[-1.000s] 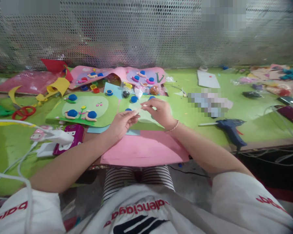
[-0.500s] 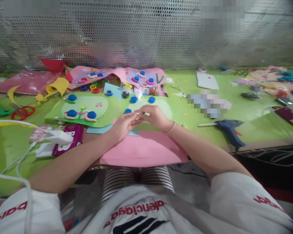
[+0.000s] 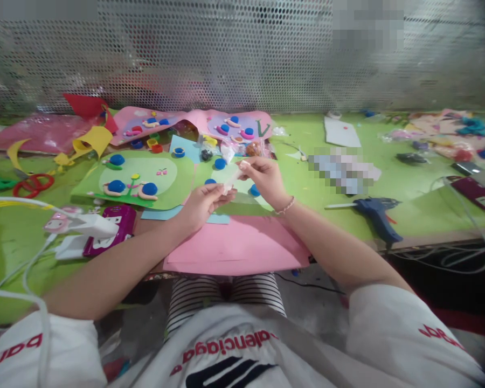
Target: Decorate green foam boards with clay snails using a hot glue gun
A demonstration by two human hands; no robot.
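Between my two hands stretches a small whitish, see-through strip (image 3: 232, 180); whether it is paper or plastic film I cannot tell. My left hand (image 3: 207, 203) pinches its lower end, and my right hand (image 3: 263, 177) grips the upper end. Both are over the right half of a green felt-like sheet (image 3: 178, 196). Blue domes lie around them: one dome (image 3: 220, 163) above, another (image 3: 254, 189) under my right hand, a third partly hidden behind my left. On the sheet's left half sit snail shapes (image 3: 148, 190) with blue shells.
Pink sheets (image 3: 238, 245) lie at the front edge. A glue gun (image 3: 374, 213) rests to the right, with red scissors (image 3: 34, 185) far left. White plugs and cables surround a purple power strip (image 3: 125, 223). A perforated metal panel (image 3: 226, 59) stands behind.
My hands were close together and have moved apart, my right hand going up and right. The whitish strip now shows stretched between them.
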